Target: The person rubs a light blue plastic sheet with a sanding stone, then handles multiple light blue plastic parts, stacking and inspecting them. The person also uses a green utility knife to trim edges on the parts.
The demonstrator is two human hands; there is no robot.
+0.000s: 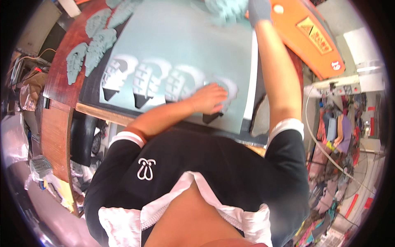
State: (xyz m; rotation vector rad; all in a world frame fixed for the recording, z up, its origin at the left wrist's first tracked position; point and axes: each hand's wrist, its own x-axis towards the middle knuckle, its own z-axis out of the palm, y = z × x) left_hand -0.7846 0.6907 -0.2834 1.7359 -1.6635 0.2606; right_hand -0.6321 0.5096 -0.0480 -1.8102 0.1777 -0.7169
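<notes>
Resting near sheet [189,37] edge, left hand [210,98]

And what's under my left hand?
Your left hand lies over the rightmost shoe-shaped pattern on the pale green sheet. The pattern's white curved edge and dark lower tip show; its middle is covered, so I can't tell what's there.

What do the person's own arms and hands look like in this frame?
Both arms have short black sleeves finished with white cuffs; the forearms below are uncovered. The left hand is bare. The right hand appears to wear a plain grey-blue glove, though the top edge crops it.
</notes>
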